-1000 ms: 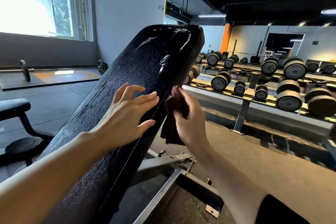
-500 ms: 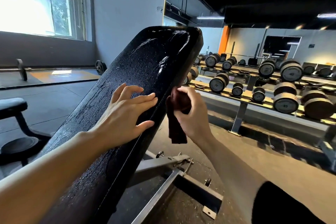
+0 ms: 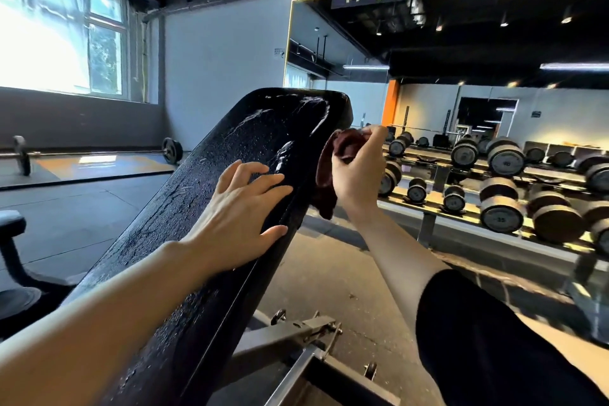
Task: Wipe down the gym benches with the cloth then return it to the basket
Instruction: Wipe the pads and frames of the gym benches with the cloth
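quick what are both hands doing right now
Left hand: open, fingers spread on the bench pad.
Right hand: grips the cloth against the pad's right edge.

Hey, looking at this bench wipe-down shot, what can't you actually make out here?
All in the head view:
- The basket: out of frame.
- The right hand fingers behind the dark red cloth: covered by the bunched cloth.
- The right side edge of the inclined bench pad: hidden by the cloth.
- The pad's lower end: cut off by the bottom edge.
- Dumbbell numbers: mostly too blurred.
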Tool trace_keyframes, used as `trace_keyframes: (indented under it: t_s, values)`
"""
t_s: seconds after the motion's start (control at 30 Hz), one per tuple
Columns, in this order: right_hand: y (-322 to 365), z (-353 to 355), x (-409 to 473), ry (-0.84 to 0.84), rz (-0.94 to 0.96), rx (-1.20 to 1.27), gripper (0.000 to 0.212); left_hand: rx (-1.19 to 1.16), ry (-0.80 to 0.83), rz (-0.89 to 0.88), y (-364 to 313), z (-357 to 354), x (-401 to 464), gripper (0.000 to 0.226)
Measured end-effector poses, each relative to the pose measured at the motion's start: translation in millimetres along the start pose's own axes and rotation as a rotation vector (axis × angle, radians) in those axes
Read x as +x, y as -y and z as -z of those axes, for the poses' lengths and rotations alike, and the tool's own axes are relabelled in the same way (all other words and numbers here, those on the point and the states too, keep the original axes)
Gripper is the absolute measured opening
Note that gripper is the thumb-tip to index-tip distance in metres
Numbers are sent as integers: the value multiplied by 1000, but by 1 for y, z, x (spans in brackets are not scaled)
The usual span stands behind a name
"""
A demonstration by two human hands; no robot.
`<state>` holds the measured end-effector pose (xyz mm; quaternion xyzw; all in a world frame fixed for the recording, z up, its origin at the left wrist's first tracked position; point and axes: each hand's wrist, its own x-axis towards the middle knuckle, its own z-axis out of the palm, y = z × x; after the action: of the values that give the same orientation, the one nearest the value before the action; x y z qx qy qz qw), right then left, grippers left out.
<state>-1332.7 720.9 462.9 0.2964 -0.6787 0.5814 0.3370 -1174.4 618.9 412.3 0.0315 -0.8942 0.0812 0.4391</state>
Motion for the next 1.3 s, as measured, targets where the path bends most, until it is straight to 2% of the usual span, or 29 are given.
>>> trace_keyframes:
  t_s: [0.07, 0.1, 0.2, 0.27, 0.33, 0.43, 0.57, 0.7, 0.77, 0.87, 0.93, 1.0, 1.07, 1.17, 1.23, 1.3]
  values:
    - [0, -2, 3, -79, 15, -76, 61, 1, 4, -2, -1, -4, 3, 63]
    - [0, -4, 2, -61, 21, -91, 63, 1, 9, -1, -1, -7, 3, 64]
    - [4, -8, -23, 262, -9, 78, 73, 6, 17, 13, 0, -17, 0, 69]
    - [-1, -8, -41, 388, 42, 112, 70, 5, 6, 24, 0, -21, -3, 72]
    - [-12, -7, -45, 363, 106, 56, 60, -14, -4, 52, 1, -22, -5, 74]
    - [-26, -8, -28, 222, 174, -32, 60, -20, 0, 58, 1, -23, -6, 74]
    - [-27, -15, -40, 156, 168, 7, 51, -44, -1, 71, 2, -24, -9, 73]
    - [-39, -8, -81, 266, 170, 68, 37, -31, -11, 64, 3, -20, -5, 69]
    - [-41, -3, -77, 259, 158, 84, 35, -21, -8, 65, 4, -20, -5, 67]
    - [-31, -4, -34, 2, 64, 88, 37, -15, -12, 66, 5, -22, -5, 67]
    - [-25, -8, 2, -80, 33, -25, 37, -21, -20, 67, 7, -23, -5, 67]
    - [-27, -15, 23, 3, 13, -95, 34, -40, -28, 73, 7, -25, -6, 67]
    - [-27, -23, 15, 89, -24, -47, 32, -55, -34, 75, 8, -26, -7, 66]
    - [-25, -21, -37, 63, 97, 15, 37, -60, -17, 85, 8, -25, -6, 66]
    - [-25, -8, -59, 134, 174, 40, 37, -52, 0, 90, 5, -22, -5, 68]
    - [-24, 3, -55, 188, 156, 37, 39, -54, -18, 106, -2, -17, -8, 71]
